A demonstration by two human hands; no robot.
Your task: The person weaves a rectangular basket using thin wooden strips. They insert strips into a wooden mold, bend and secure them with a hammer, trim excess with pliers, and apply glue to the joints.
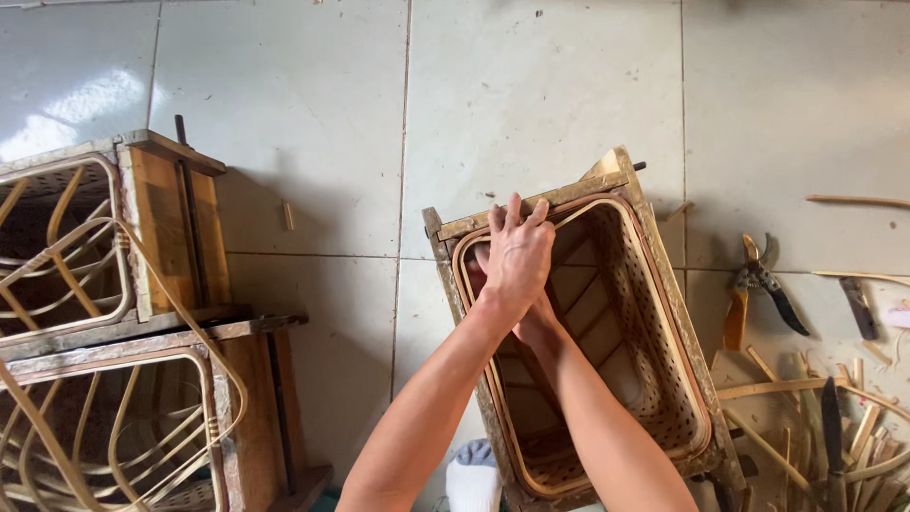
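Note:
A rectangular woven rattan basket [664, 379] sits inside a worn wooden frame [569, 195] on the tiled floor, its rim edged with a reddish cane strip. My left hand [517, 251] lies flat over the far left corner of that rim, its fingers stretched out together onto the wooden edge. Below it, my right hand [536, 320] reaches into the basket by the same corner. It is mostly covered by the left hand, so its fingers do not show.
Two more wooden frames holding open cane work stand at the left [161, 218] and lower left [256, 398]. Right of the basket lie orange-handled pruning shears [758, 284], a dark knife [858, 305] and loose cane strips [806, 389]. My white-socked foot [472, 479] rests beside the basket.

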